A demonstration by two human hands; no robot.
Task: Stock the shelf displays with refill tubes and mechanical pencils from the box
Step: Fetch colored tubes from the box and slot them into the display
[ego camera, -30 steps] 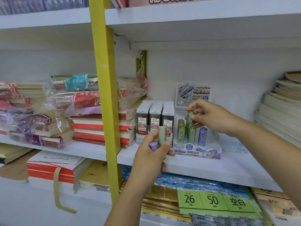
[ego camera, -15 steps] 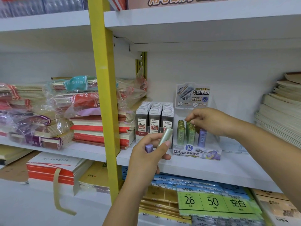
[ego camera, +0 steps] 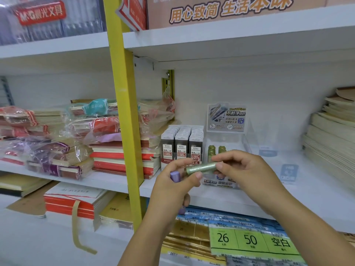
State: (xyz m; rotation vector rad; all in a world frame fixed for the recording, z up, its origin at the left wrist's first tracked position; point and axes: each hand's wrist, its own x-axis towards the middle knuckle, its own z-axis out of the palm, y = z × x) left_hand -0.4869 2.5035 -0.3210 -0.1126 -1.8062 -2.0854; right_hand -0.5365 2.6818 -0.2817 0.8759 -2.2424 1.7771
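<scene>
A green refill tube (ego camera: 200, 167) lies level in front of the shelf, pinched at its left end by my left hand (ego camera: 173, 186) and at its right end by my right hand (ego camera: 247, 172). My left hand also grips a purple refill tube (ego camera: 175, 176), whose ends stick out above and below the fist. Behind my hands stands the clear display stand (ego camera: 226, 131) with a printed header card; two green tubes (ego camera: 216, 151) show in it, the rest is hidden by my hands.
Grey lead-refill boxes (ego camera: 181, 145) stand in three rows left of the display. A yellow shelf post (ego camera: 124, 112) rises to the left, with wrapped notebook stacks (ego camera: 63, 139) beyond it. Paper stacks (ego camera: 330, 135) fill the right. Loose-leaf packs (ego camera: 249, 240) lie on the shelf below.
My right hand left the display stand and came down to the green tube in my left hand. The tube now lies level between both hands.
</scene>
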